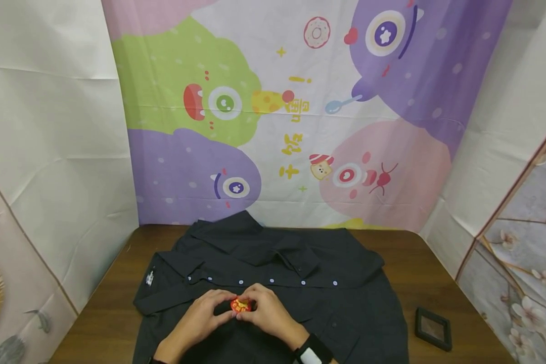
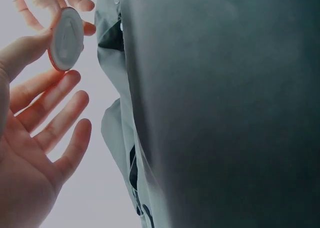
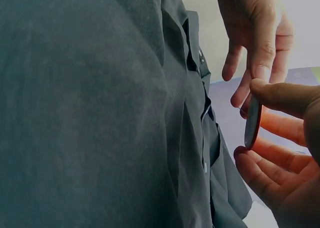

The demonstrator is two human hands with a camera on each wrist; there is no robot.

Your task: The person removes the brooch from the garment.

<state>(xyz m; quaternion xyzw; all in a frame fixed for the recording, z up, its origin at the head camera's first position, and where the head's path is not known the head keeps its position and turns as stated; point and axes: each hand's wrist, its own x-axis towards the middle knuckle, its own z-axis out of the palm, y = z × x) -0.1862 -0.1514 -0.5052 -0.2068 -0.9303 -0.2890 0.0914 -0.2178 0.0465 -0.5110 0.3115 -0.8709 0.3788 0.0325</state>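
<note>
A small round pin badge (image 1: pixel 240 305), red and yellow on its front, is held above a dark button-up shirt (image 1: pixel 368 303). My left hand (image 1: pixel 205 311) pinches the badge from the left between thumb and fingers. On the other side my right hand (image 1: pixel 266 311) grips its edge in the same way. The left wrist view shows the badge's pale back (image 2: pixel 66 40), with a thin pin line across it. Edge-on in the right wrist view, the badge (image 3: pixel 253 120) has a fine wire (image 3: pixel 242 109) sticking out near the left fingers.
The shirt lies spread over a brown wooden table (image 1: pixel 100 303), with a row of pale buttons (image 1: pixel 271 280) across it. A white mark (image 1: pixel 150 277) shows on its left part. At the right sits a small black frame (image 1: pixel 419 323). A cartoon-printed cloth (image 1: pixel 282 202) hangs behind.
</note>
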